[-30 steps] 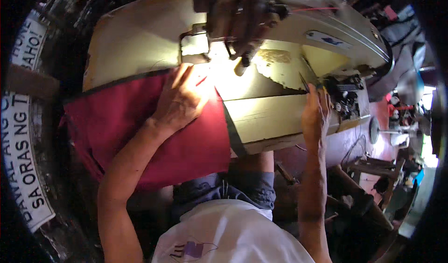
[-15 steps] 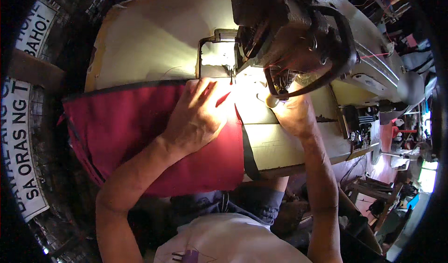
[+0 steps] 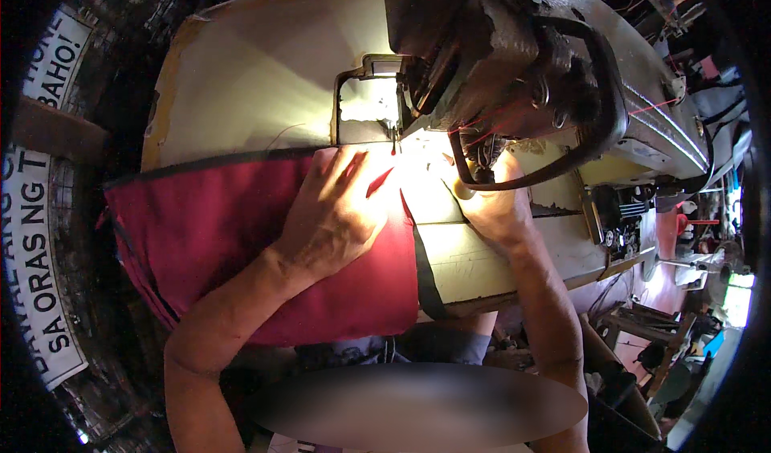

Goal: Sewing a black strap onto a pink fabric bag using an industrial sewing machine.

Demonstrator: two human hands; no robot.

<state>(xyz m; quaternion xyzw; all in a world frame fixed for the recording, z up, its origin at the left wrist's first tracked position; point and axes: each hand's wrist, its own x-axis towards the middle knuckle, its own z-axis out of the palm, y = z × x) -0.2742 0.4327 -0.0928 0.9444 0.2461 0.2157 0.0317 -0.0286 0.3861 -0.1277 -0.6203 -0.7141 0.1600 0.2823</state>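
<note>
A folded dark red cloth (image 3: 217, 236) with black edging lies on the sewing machine bed, its far edge just below the needle area. My left hand (image 3: 333, 208) rests on the cloth, palm down with fingers stretched toward the presser foot (image 3: 396, 136). A black strip (image 3: 430, 280) hangs along the cloth's right edge. Right of the needle, my right hand (image 3: 498, 208) reaches in beneath the curved dark guard (image 3: 570, 164) of the sewing machine (image 3: 490, 67). Its fingertips are lost in the lamp glare and behind the guard, so what they touch cannot be made out.
The pale, worn machine table (image 3: 257, 67) extends to the far left, with a squarish metal-framed opening (image 3: 365, 95) left of the needle. Red thread runs across the machine head. A dark mechanism (image 3: 618, 212) sits at the table's right side. White lettered signs (image 3: 48, 268) hang at left.
The view has shifted slightly, so machine and cloth sit a little differently in the picture. My right hand has moved slightly nearer to me under the guard; my left stays on the cloth.
</note>
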